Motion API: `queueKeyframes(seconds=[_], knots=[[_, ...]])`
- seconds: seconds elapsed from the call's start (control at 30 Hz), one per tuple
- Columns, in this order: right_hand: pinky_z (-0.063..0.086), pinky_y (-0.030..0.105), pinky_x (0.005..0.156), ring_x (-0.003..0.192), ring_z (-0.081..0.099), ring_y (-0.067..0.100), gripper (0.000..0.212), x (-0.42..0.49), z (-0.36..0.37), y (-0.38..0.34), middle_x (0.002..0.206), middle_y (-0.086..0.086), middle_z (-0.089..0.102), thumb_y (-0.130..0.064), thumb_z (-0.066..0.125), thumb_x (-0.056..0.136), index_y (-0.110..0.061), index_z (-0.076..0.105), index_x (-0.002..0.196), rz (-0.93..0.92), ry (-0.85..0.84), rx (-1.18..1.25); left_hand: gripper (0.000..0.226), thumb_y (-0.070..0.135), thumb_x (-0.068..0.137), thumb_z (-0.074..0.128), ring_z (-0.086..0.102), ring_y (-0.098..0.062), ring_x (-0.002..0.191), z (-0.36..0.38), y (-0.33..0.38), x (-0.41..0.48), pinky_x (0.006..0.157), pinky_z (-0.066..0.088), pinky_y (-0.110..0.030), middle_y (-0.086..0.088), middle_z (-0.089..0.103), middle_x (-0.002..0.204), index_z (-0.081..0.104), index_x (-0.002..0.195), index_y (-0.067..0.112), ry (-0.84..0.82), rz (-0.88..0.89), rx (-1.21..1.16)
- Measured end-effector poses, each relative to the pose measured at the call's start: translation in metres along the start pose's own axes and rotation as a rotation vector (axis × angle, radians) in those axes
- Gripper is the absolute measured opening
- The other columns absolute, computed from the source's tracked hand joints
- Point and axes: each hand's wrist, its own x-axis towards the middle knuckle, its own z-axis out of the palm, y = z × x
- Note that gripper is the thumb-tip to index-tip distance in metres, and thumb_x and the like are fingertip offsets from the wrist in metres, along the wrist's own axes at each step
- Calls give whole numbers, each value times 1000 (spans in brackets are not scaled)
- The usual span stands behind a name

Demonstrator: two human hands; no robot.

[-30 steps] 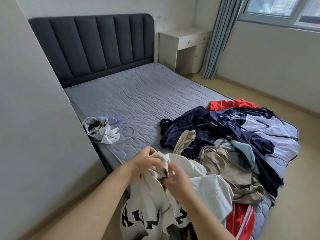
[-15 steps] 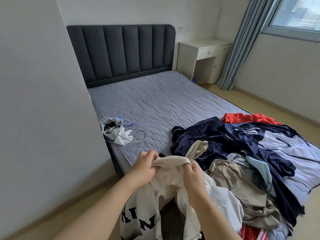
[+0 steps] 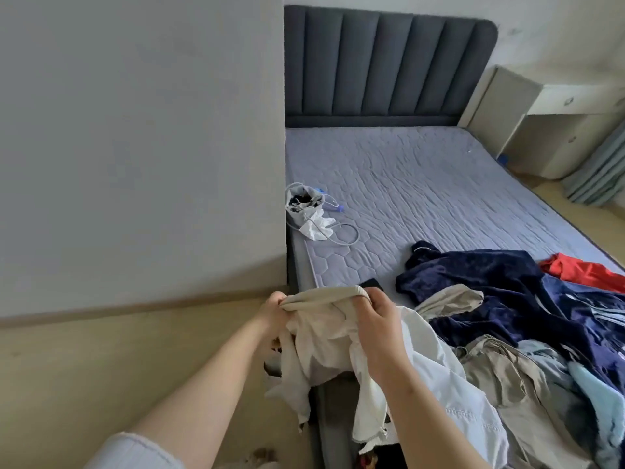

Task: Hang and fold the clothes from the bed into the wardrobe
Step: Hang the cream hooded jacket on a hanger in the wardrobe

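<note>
**Both hands hold a cream garment by its ribbed band at the bed's near corner**

The left hand point(image 3: 275, 313) and right hand point(image 3: 378, 319) sit just below the frame's centre, at about 6 o'clock. Between them runs the ribbed band point(image 3: 324, 295) of the cream garment point(image 3: 321, 343). The left fingers are curled tight round the band's left end, bunching the cloth. The right fingers are pressed together and folded over its right end, and the right thumb is hidden under the fabric. The band is pulled fairly straight. The rest of the garment hangs below the hands, over the bed's corner and down toward the floor point(image 3: 101, 367).

The bed point(image 3: 422, 184) fills the frame from 12 to 3 o'clock, with its headboard point(image 3: 372, 62) at 12. The other clothes lie heaped on the mattress from 3 to 5 o'clock:
- a navy piece point(image 3: 490, 286) at 3
- a red piece point(image 3: 581, 270) beyond it, at the frame's edge
- a khaki piece point(image 3: 507, 377) and a pale blue piece point(image 3: 595, 390) at 4
- a white piece point(image 3: 449, 384) touching the right forearm

A small black item point(image 3: 372, 284) lies just beyond the right fingers. A grey pouch point(image 3: 302, 204) with a cord lies on the mattress at 12 o'clock from the hands, near the bed's left edge. A wall point(image 3: 135, 147) fills 9 to 11 o'clock. A white desk point(image 3: 558, 106) and a curtain point(image 3: 602, 177) stand at 2.
</note>
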Motion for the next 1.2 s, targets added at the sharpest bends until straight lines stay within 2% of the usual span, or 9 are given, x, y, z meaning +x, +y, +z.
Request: queueKeyframes(seconds=[0.13, 0.23, 0.37, 0.53, 0.73, 0.8, 0.87, 0.97, 1.2], knots=[[35, 18, 45, 53, 42, 10, 13, -12, 31, -4, 57, -3, 47, -13, 57, 87, -6, 60, 76, 24, -231, -39, 21, 19, 96, 38, 56, -25, 83, -35, -17, -28, 65, 44, -29, -15, 59, 98, 54, 104, 8, 202, 26, -345], [37, 18, 43, 48, 45, 8, 9, -28, 62, -10, 53, -8, 50, -16, 71, 78, -18, 63, 75, 10, -455, -44, 22, 9, 94, 40, 57, -21, 66, -74, -16, -54, 60, 43, -27, -9, 61, 78, 57, 79, 14, 387, 81, -642], [41, 13, 52, 61, 53, 1, 38, -46, 105, -16, 73, -9, 57, -28, 76, 72, -32, 53, 102, -94, -756, -388, 20, 6, 94, 40, 56, -22, 65, -128, -16, -89, 61, 46, -30, -11, 57, 75, 54, 80, 11, 502, 120, -893], [39, 27, 56, 72, 53, 18, 11, -79, 177, -26, 67, -9, 53, -24, 55, 84, -26, 52, 74, -331, -720, -776, 13, 19, 93, 52, 62, -26, 78, -193, -47, -142, 75, 52, -37, -13, 65, 86, 61, 93, 9, 600, 138, -1039], [37, 25, 54, 72, 52, 22, 23, -149, 267, -27, 70, -3, 56, -9, 37, 86, -19, 56, 78, -272, -772, -618, 33, 8, 94, 46, 62, -19, 62, -295, -117, -230, 51, 50, -24, -10, 59, 78, 52, 126, 2, 922, 234, -1186], [37, 23, 55, 65, 48, 18, 21, -180, 302, -35, 68, -2, 55, -7, 37, 86, -13, 56, 79, -250, -782, -498, 32, 1, 93, 44, 60, -19, 57, -325, -136, -262, 44, 48, -19, -8, 55, 73, 53, 123, 0, 1030, 264, -1174], [37, 25, 54, 63, 47, 16, 21, -211, 336, -44, 70, -1, 56, -8, 38, 87, -14, 54, 76, -208, -782, -355, 18, -5, 89, 47, 63, -23, 65, -352, -152, -293, 59, 54, -27, -12, 61, 78, 61, 100, 2, 1054, 332, -1218], [34, 26, 52, 58, 42, 14, 22, -256, 382, -56, 67, 0, 51, -4, 34, 86, -13, 50, 74, -176, -794, -230, 30, -11, 85, 50, 60, -26, 84, -386, -181, -335, 83, 49, -38, -15, 60, 93, 56, 110, 3, 1080, 418, -1190], [35, 25, 51, 55, 40, 11, 24, -371, 468, -76, 64, -2, 48, -2, 37, 87, -16, 49, 70, -230, -918, -77, 49, -20, 76, 44, 57, -23, 80, -453, -263, -435, 65, 48, -32, -11, 55, 90, 48, 118, 6, 1252, 503, -1122]])
